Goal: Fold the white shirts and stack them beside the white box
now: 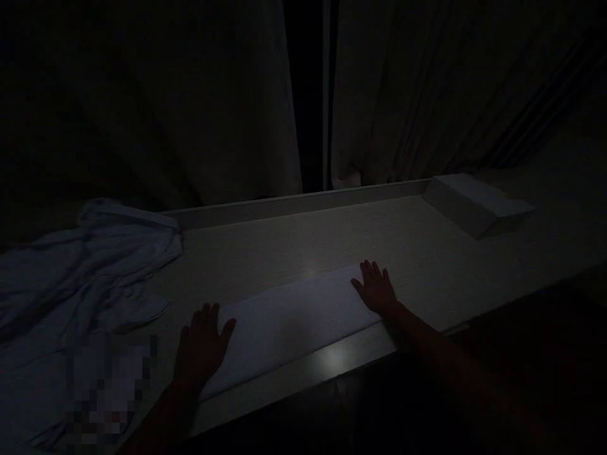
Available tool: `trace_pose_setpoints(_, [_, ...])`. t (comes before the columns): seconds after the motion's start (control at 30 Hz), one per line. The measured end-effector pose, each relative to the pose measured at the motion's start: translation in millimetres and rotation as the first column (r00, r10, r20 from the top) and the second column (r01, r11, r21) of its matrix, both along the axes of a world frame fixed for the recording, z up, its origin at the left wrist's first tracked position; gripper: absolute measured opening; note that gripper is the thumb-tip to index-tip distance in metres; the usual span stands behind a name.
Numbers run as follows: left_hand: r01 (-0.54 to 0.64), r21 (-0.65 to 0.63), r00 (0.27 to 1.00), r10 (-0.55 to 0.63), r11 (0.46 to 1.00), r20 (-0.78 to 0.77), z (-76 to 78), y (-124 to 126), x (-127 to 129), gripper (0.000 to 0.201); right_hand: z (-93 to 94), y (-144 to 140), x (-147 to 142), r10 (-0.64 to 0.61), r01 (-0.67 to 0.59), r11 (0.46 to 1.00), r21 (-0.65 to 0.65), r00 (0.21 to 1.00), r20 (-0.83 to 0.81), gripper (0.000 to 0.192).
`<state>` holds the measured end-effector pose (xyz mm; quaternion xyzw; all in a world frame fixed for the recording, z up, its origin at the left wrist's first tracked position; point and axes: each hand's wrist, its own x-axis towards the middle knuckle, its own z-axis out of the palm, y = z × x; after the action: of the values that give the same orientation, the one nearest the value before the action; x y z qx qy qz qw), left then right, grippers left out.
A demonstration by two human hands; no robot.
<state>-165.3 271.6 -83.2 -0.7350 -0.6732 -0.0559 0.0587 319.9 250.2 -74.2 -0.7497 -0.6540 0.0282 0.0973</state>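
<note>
Both my hands lie flat, fingers spread, holding nothing: left hand (202, 344) and right hand (376, 287) press opposite ends of the folded cloth (289, 325) on the counter (427, 253), arms stretched forward.

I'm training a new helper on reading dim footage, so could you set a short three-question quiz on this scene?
1. True or false: both hands lie flat on the folded cloth.
2. Which hand presses the cloth's far right end? A) left hand B) right hand C) neither
3. Fill in: a heap of crumpled fabric lies at the ____ end of the counter.

Key: 1 true, each hand rests open on one end. 2 B. 3 left; the pale box sits at the right, by the curtains.
</note>
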Motion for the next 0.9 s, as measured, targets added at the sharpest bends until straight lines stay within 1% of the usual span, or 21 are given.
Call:
trace_pose_setpoints(0.13, [-0.012, 0.008, 1.000, 0.012, 1.000, -0.002, 0.2, 7, 2, 0.073, -2.2, 6, 1, -0.010, 0.010, 1.000, 0.000, 1.000, -0.006, 0.087])
trace_pose_setpoints(0.3, [0.004, 0.034, 0.999, -0.003, 0.999, -0.034, 0.8, 6, 3, 0.073, -5.3, 9, 1, -0.001, 0.001, 1.000, 0.009, 1.000, 0.005, 0.087])
trace_pose_setpoints(0.4, [-0.008, 0.036, 1.000, 0.009, 0.999, -0.026, -0.1, 5, 3, 0.074, -4.9, 9, 4, 0.011, -0.011, 1.000, -0.005, 1.000, 0.005, 0.086])
trace_pose_setpoints(0.5, [-0.027, 0.025, 1.000, 0.027, 0.999, -0.006, -0.8, 5, 3, 0.074, 3.9, 10, 3, 0.011, -0.011, 0.999, -0.033, 1.000, 0.014, 0.087])
trace_pose_setpoints(0.57, [-0.022, 0.025, 1.000, 0.022, 0.999, 0.001, -0.9, 5, 4, 0.074, 14.5, 10, -12, 0.017, -0.017, 1.000, -0.007, 1.000, 0.023, 0.085])
trace_pose_setpoints(0.63, [-0.017, 0.028, 1.000, 0.017, 0.999, 0.007, 0.2, 4, 5, 0.075, 26.0, 5, -47, 0.061, -0.062, 0.997, 0.047, 0.998, 0.018, 0.082])
trace_pose_setpoints(0.67, [-0.018, 0.029, 1.000, 0.017, 0.999, 0.011, 1.3, 4, 5, 0.075, 30.8, 0, -72, 0.107, -0.108, 0.992, 0.068, 0.994, 0.007, 0.080])
trace_pose_setpoints(0.7, [-0.020, 0.028, 1.000, 0.020, 0.999, 0.015, 2.8, 3, 6, 0.074, 34.4, -6, -102, 0.189, -0.187, 0.980, 0.066, 0.982, -0.013, 0.081])
trace_pose_setpoints(0.73, [-0.024, 0.030, 1.000, 0.023, 0.999, 0.021, 4.6, 2, 6, 0.073, 36.6, -13, -134, 0.292, -0.289, 0.955, 0.066, 0.955, -0.040, 0.082])
trace_pose_setpoints(0.8, [-0.005, 0.028, 1.000, 0.004, 1.000, 0.024, 9.1, 0, 8, 0.070, 36.9, -28, -199, 0.491, -0.484, 0.870, 0.088, 0.866, -0.090, 0.083])
trace_pose_setpoints(0.83, [0.012, 0.024, 1.000, -0.013, 1.000, 0.025, 11.4, -1, 8, 0.068, 35.6, -35, -228, 0.549, -0.539, 0.836, 0.104, 0.829, -0.107, 0.083])
trace_pose_setpoints(0.87, [0.024, 0.020, 0.999, -0.025, 1.000, 0.026, 13.4, -3, 9, 0.067, 33.7, -40, -250, 0.576, -0.566, 0.817, 0.111, 0.809, -0.119, 0.083])
trace_pose_setpoints(0.9, [0.030, 0.016, 0.999, -0.031, 0.999, 0.029, 15.1, -4, 9, 0.067, 31.8, -44, -266, 0.594, -0.584, 0.805, 0.109, 0.795, -0.127, 0.082])
